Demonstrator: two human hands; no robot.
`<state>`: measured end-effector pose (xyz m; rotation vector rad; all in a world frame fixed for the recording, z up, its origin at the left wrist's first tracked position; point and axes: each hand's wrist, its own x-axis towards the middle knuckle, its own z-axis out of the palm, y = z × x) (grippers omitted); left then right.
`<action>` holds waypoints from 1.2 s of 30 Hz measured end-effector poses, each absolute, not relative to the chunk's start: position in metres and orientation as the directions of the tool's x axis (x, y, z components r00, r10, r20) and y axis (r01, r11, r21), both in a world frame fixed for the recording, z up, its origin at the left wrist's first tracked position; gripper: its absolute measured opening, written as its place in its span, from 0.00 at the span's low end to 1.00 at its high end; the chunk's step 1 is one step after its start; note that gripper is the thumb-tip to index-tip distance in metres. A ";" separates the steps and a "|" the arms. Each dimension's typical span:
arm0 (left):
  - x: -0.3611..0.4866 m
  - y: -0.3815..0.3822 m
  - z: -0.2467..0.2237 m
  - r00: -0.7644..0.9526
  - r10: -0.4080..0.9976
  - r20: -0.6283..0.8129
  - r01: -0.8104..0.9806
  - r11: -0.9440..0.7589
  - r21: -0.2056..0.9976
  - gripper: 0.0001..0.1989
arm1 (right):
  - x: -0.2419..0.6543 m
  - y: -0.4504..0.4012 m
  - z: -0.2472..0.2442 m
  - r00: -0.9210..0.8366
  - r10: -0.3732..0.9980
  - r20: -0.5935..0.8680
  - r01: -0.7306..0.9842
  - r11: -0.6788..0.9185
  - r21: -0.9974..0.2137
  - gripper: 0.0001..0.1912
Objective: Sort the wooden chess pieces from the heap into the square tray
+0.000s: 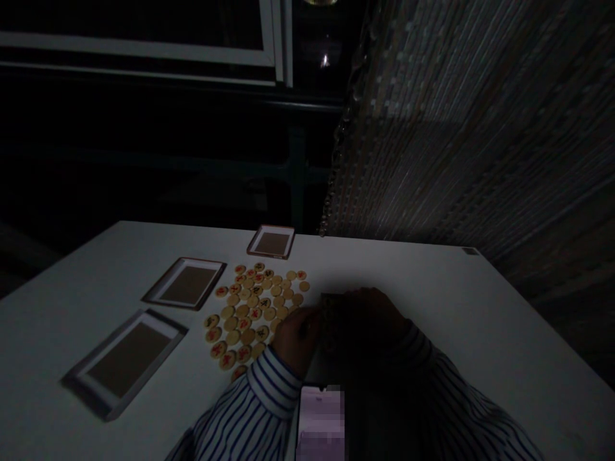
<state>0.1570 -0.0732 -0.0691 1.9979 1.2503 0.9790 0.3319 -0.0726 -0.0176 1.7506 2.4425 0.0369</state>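
Left hand [298, 334] closed on dark item [330, 320]; right hand [377, 310] too dark to tell. Probably light, stiff; grip edges.

Between my left hand [295, 336] and my right hand [377, 314] I hold a dark object [330, 320], too shadowed to recognise. Beside it, round wooden pieces [254, 299] lie on the white table [423, 266]; three framed panels [185, 285] lie toward its left and far edges.
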 end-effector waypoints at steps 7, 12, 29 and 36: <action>0.156 -0.074 -0.069 0.285 0.918 0.278 0.493 -0.388 0.779 0.11 | 0.333 -0.074 -0.017 -0.306 0.948 -0.083 0.944 0.313 0.099 0.19; 0.156 -0.073 -0.068 0.300 0.914 0.274 0.495 -0.395 0.774 0.11 | 0.336 -0.072 -0.020 -0.291 0.949 -0.121 0.948 0.303 0.096 0.20; 0.157 -0.074 -0.067 0.293 0.918 0.268 0.487 -0.384 0.784 0.11 | 0.331 -0.072 -0.015 -0.319 0.941 -0.115 0.939 0.330 0.099 0.20; 0.156 -0.074 -0.068 0.289 0.915 0.281 0.489 -0.393 0.778 0.11 | 0.331 -0.072 -0.016 -0.346 0.930 -0.122 0.929 0.358 0.090 0.20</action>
